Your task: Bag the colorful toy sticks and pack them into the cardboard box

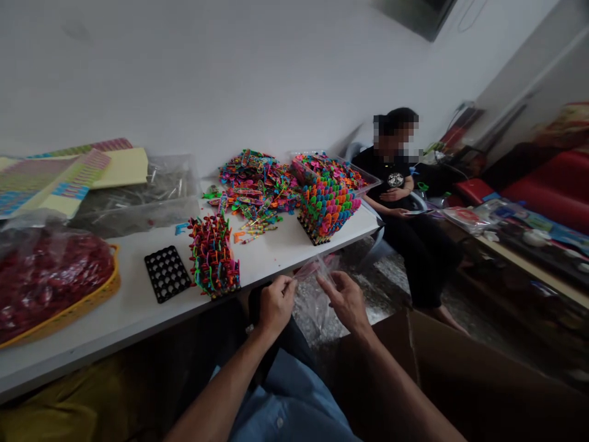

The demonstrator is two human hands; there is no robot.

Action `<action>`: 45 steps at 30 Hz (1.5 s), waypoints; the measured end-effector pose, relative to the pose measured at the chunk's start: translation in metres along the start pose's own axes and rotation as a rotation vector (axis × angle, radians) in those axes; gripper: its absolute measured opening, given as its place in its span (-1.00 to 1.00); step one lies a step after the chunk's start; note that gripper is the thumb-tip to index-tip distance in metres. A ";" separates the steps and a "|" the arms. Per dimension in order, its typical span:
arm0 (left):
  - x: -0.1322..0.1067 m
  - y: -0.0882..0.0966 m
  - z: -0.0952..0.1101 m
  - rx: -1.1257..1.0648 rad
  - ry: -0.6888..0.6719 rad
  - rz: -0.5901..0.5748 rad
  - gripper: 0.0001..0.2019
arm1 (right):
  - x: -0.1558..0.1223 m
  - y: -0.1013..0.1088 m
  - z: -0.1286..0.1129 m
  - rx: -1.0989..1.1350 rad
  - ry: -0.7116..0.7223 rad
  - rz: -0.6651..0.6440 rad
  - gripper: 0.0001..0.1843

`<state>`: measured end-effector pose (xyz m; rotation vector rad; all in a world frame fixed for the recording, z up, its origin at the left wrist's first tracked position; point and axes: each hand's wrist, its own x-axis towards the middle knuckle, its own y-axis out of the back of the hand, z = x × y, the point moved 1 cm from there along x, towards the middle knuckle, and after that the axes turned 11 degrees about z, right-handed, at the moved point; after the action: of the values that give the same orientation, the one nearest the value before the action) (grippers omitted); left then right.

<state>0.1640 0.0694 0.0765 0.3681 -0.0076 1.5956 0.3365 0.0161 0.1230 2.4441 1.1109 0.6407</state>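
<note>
Above my lap, just off the table's front edge, a clear plastic bag hangs between my hands. My left hand is closed, with thumb and forefinger pinching the bag's upper edge. At the other side of the bag, my right hand has its bent fingers and thumb against the film. Nearest on the table are two stacks of colourful small plastic pieces set in black trays: a left stack and a right stack. What the bag holds, if anything, I cannot make out.
Behind the stacks lies a heap of colourful plastic pieces beside a filled clear tub. A black holed tray and a yellow basket sit left. An open cardboard box stands lower right. Another person sits beyond the table.
</note>
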 end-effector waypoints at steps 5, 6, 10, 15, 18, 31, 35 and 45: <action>-0.020 -0.003 -0.010 0.164 -0.189 0.022 -0.79 | 0.000 -0.004 0.013 -0.193 0.041 0.014 -0.67; -0.022 -0.003 -0.014 0.208 -0.224 0.035 -0.79 | 0.001 -0.004 0.017 -0.150 -0.033 -0.070 -0.71; -0.026 0.000 -0.037 0.331 -0.342 0.079 -0.80 | -0.001 0.005 0.036 0.038 -0.322 -0.240 -0.79; -0.036 0.000 -0.050 0.338 -0.409 0.096 -0.84 | -0.018 0.012 0.044 0.125 -0.475 -0.162 -0.60; -0.045 -0.005 -0.046 0.324 -0.463 0.087 -0.85 | -0.029 0.000 0.044 0.194 -0.540 -0.141 -0.42; -0.042 0.003 -0.059 0.346 -0.492 0.125 -0.84 | -0.021 0.000 0.068 0.392 -0.748 -0.151 -0.72; -0.038 0.007 -0.063 0.361 -0.346 0.056 -0.78 | -0.023 0.009 0.068 0.561 -0.799 -0.048 -0.64; -0.049 0.003 -0.052 0.239 -0.237 0.027 -0.77 | -0.033 -0.023 0.070 0.384 -0.498 0.082 -0.37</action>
<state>0.1497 0.0338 0.0164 0.7443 -0.0037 1.5753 0.3413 -0.0059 0.0453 2.7540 0.9942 -0.1873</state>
